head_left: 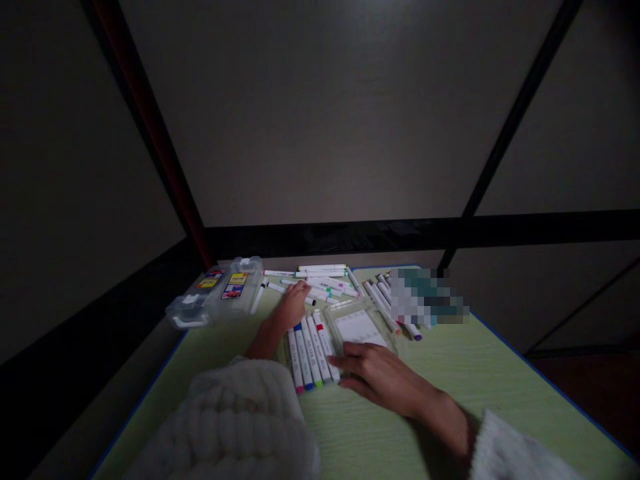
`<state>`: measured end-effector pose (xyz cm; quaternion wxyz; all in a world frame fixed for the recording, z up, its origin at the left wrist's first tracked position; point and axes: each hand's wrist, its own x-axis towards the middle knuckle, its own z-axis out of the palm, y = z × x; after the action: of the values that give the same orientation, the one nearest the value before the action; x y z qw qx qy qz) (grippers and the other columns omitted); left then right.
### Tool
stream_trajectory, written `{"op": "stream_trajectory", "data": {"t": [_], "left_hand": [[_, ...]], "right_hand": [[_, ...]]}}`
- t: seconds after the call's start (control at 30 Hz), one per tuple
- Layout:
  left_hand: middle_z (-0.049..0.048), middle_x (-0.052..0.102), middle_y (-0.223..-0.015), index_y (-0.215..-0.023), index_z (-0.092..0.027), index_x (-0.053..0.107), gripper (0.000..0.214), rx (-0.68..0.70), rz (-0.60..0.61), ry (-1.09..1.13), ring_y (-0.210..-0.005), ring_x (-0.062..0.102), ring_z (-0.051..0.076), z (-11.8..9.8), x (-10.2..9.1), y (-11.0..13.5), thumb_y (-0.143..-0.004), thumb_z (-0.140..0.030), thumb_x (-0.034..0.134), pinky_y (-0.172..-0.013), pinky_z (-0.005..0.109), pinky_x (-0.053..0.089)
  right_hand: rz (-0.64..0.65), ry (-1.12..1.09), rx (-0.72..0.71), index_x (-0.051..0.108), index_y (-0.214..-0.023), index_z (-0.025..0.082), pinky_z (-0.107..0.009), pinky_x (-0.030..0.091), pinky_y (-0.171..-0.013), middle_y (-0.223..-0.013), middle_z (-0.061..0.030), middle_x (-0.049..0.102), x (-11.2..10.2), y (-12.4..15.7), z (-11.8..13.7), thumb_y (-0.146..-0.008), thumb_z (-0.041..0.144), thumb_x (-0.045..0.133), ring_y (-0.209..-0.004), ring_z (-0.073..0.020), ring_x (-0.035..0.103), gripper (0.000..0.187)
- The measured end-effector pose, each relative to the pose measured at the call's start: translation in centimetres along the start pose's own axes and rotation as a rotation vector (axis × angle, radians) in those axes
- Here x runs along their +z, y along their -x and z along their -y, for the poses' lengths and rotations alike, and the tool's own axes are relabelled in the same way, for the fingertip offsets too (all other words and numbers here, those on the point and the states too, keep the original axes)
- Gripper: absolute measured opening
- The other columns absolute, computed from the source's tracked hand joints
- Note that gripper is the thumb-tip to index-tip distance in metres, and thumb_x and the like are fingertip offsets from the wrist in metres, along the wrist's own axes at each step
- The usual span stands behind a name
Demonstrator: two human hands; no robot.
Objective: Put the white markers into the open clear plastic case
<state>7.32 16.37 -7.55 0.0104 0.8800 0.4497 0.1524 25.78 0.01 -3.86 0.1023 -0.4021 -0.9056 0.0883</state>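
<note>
My left hand (294, 305) reaches into a loose spread of white-barrelled markers (333, 287). Its fingertips are bent down among them, and whether they grip one is hidden. Close below that hand, several thick markers (313, 350) lie side by side, their ends pink, blue, green and grey. An opened clear plastic case (391, 327) with a white sheet inside lies beside this row, to its right. My right hand (377, 373) is open, thumb and fingers apart. Its fingertips rest at the right edge of the row, and the hand covers the case's near edge.
A clear carrying box (216, 308) with yellow labels lies at the table's left edge. To the right are more markers (384, 303), partly hidden by a pixelated patch. The pale green table (350, 440) has a blue edge, and a panelled wall (325, 133) stands behind it.
</note>
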Motion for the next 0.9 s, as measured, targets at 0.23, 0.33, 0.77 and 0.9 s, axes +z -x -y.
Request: {"op": "stream_trajectory", "data": {"t": [0.23,0.33,0.77,0.9], "left_hand": [[0.0085,0.044,-0.124,-0.116,-0.013,0.047,0.056,-0.028,0.018,-0.016,-0.111,0.039,0.019,0.18,0.22,0.2,-0.065,0.008,0.032,-0.094,0.03,0.03],[0.0085,0.044,-0.127,-0.117,-0.011,0.046,0.059,-0.026,0.037,-0.013,-0.114,0.037,0.018,0.29,0.3,0.12,-0.064,0.008,0.032,-0.095,0.029,0.029],[0.0035,0.05,-0.117,-0.117,-0.018,0.048,0.062,-0.069,0.005,-0.005,-0.101,0.039,0.019,-0.3,-0.27,0.5,-0.064,0.008,0.032,-0.089,0.03,0.034],[0.0033,0.049,-0.117,-0.117,-0.021,0.048,0.061,-0.099,0.027,0.003,-0.1,0.038,0.02,-0.27,-0.31,0.39,-0.066,0.007,0.033,-0.089,0.032,0.034]], "right_hand": [[0.004,0.011,0.0,0.048,-0.12,0.022,-0.028,0.041,-0.07,-0.092,-0.0048,0.057,-0.16,-0.01,0.05,-0.086,0.032,0.042,-0.082,-0.0182,0.055,0.036],[0.001,0.017,0.001,0.048,-0.121,0.022,-0.029,0.041,-0.07,-0.093,-0.0047,0.057,-0.12,0.03,0.04,-0.086,0.032,0.042,-0.081,-0.0182,0.055,0.036],[-0.007,0.013,0.002,0.049,-0.119,0.022,-0.029,0.041,-0.07,-0.091,-0.0049,0.057,0.0,0.09,0.03,-0.086,0.032,0.042,-0.081,-0.0181,0.054,0.036],[-0.008,0.004,0.0,0.048,-0.12,0.022,-0.029,0.041,-0.07,-0.091,-0.005,0.057,0.05,0.07,0.05,-0.086,0.032,0.042,-0.08,-0.0179,0.054,0.036]]}}
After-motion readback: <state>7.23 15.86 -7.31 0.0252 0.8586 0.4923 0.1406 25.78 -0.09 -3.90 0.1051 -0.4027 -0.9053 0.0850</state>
